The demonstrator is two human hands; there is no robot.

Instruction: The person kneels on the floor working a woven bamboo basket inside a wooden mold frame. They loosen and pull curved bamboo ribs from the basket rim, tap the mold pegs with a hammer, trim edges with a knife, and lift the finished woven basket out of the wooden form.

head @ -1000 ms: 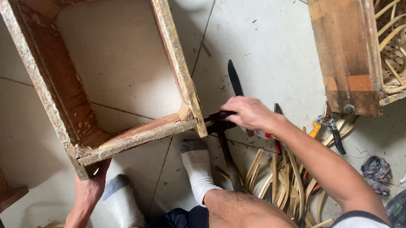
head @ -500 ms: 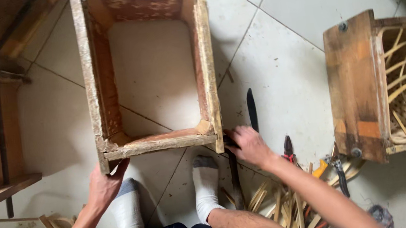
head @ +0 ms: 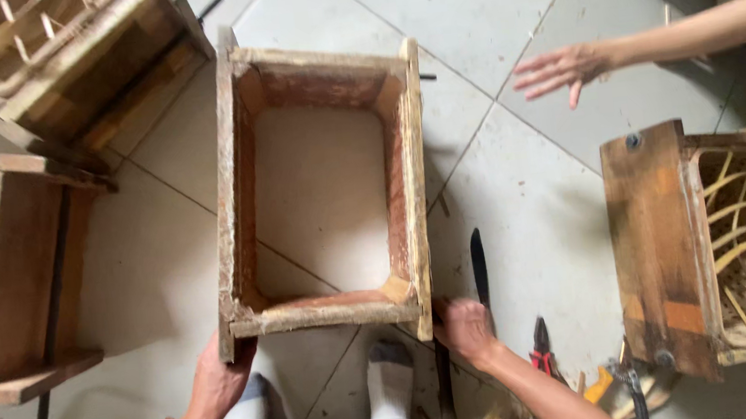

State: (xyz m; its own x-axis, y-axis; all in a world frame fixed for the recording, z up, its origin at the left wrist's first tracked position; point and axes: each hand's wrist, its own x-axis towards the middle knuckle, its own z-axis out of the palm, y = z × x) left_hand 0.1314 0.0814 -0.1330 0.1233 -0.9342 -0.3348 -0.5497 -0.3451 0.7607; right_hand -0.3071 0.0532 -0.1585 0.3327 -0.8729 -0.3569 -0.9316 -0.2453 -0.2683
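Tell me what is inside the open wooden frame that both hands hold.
Inside the wooden frame only bare floor tile shows. The left hand and right hand grip its near corners, covering them.

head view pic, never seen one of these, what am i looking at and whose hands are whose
The camera sits on a person's head and looks straight down at a tiled floor. The two hands at the bottom are that person's own. The left hand grips the near left corner of an open wooden frame, and the right hand rests at its near right corner, beside a dark knife lying on the tiles. Their feet in white socks show between the arms. The hand at top right belongs to another person. Red-handled pliers lie nearby. Similar frames with woven cane stand at the right and left.
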